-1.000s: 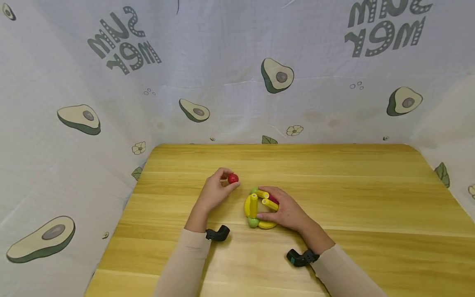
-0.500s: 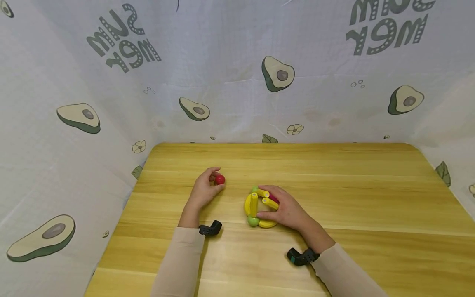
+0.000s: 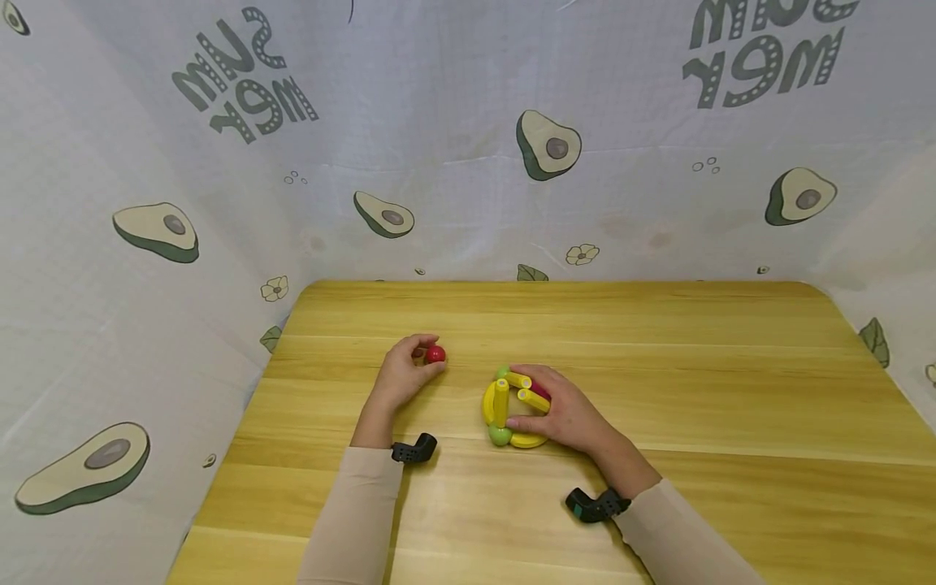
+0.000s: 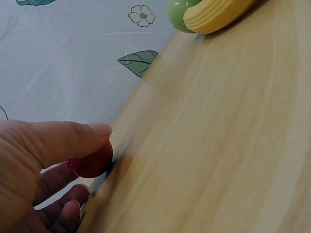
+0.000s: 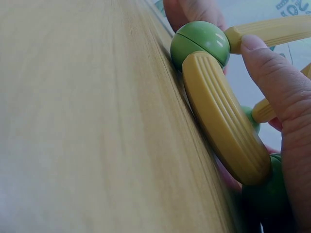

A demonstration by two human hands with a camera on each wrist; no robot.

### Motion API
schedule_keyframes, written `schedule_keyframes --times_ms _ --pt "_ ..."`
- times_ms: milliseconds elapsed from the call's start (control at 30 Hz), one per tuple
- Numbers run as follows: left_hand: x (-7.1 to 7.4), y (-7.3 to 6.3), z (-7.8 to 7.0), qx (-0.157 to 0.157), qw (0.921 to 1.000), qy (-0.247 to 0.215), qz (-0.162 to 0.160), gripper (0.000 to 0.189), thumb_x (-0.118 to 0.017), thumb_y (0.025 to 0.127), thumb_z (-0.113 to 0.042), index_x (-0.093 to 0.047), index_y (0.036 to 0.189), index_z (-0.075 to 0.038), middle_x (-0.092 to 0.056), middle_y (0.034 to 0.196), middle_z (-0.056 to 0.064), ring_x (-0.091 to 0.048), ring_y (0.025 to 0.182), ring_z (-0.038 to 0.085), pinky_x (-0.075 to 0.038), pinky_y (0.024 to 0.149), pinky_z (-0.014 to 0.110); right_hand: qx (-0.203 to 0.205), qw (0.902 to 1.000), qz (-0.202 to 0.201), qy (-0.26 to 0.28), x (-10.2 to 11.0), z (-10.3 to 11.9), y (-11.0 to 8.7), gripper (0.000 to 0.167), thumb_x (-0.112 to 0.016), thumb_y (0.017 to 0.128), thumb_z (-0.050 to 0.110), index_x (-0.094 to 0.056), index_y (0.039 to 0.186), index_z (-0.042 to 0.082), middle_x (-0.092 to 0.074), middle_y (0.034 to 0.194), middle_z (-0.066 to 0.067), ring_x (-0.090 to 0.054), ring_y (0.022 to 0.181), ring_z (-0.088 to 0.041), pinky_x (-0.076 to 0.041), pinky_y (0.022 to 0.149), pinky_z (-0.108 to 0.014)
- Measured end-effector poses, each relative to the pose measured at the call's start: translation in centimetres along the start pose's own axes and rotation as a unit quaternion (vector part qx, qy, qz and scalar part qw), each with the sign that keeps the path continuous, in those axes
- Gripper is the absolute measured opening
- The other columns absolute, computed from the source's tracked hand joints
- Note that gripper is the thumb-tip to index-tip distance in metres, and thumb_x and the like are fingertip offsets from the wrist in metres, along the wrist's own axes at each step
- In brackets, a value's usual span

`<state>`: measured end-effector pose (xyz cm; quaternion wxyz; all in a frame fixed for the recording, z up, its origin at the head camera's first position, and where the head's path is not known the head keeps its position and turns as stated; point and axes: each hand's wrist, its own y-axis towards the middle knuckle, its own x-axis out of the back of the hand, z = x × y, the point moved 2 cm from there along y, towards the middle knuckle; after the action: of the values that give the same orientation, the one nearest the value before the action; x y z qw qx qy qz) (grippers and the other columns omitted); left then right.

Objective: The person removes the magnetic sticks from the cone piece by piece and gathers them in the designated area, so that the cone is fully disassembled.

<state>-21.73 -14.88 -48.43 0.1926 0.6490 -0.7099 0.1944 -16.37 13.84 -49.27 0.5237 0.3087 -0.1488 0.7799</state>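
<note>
My left hand (image 3: 400, 375) pinches a shiny red ball (image 3: 435, 354) low over the table, left of the toy frame. In the left wrist view the thumb (image 4: 73, 141) lies along the top of the ball. My right hand (image 3: 569, 413) grips a ring-shaped magnetic building toy of rods and balls. Its curved yellow rods (image 5: 226, 119) join green balls (image 5: 199, 43) on the table. Straight yellow rods (image 3: 500, 404) rise from it, their upper ends unattached. The right thumb (image 5: 277, 73) presses one of these near its green ball. A dark red piece (image 3: 539, 390) is partly hidden by the right fingers.
The wooden table (image 3: 695, 349) has rounded far corners. A pale curtain (image 3: 453, 162) printed with avocados hangs behind it and at both sides. Black wrist cameras (image 3: 415, 448) are strapped to both wrists.
My left hand has moved left with the red ball, away from the toy frame, and has barely shifted in the last half second. The right hand keeps its hold in place.
</note>
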Motion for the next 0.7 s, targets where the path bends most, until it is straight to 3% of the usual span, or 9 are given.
schedule_keyframes --times_ms 400,700 --pt "0.1 -0.07 -0.12 0.008 0.9999 -0.013 0.006 0.051 -0.081 0.088 -0.015 -0.063 0.137 -0.011 -0.062 0.135 0.01 -0.059 0.121 0.029 -0.052 0.101 0.046 0.001 1.0 0.0 -0.001 0.01 0.08 0.03 0.083 -0.087 0.077 0.05 -0.051 0.148 0.027 -0.056 0.147 -0.004 -0.053 0.137 -0.031 -0.043 0.111 -0.058" --pt "0.15 -0.1 -0.29 0.001 0.9999 -0.007 0.008 0.05 -0.08 0.089 -0.013 -0.063 0.136 -0.01 -0.067 0.125 0.012 -0.064 0.114 0.028 -0.054 0.099 0.044 0.003 1.0 -0.003 -0.003 -0.03 0.12 -0.02 0.083 -0.087 0.077 0.049 -0.052 0.148 0.025 -0.055 0.148 -0.005 -0.052 0.138 -0.033 -0.042 0.112 -0.059"
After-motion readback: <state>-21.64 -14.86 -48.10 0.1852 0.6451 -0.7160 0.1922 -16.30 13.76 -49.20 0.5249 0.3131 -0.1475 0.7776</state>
